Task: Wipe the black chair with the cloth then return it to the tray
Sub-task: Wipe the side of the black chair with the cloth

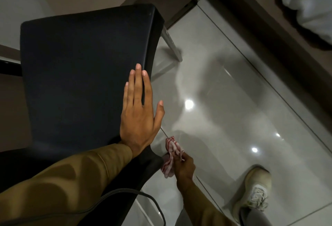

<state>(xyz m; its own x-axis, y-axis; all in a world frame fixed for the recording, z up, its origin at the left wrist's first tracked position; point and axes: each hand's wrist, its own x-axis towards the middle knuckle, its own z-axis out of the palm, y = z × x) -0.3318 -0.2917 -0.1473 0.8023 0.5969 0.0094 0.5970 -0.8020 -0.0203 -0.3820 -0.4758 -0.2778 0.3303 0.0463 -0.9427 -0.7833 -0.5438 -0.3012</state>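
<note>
the black chair (80, 74) fills the left half of the view. the left hand (138, 112) lies flat on its seat, fingers together, thumb spread over the edge. at five o'clock the right hand (183, 166) is bunched around the red-striped cloth (171, 154) against the chair's edge. glossy tiled floor (233, 100), a pale sneaker (255, 189) and a dark cable (143, 197) lie nearby. no writing is readable.

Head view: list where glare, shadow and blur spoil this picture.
Head view: bright lamp glare spots on the glossy tiled floor; soft shadows cross the tiles near the metal chair leg; the black chair is so dark that its surface detail is lost; the cloth in the right hand looks slightly blurred; the left hand is sharp.
</note>
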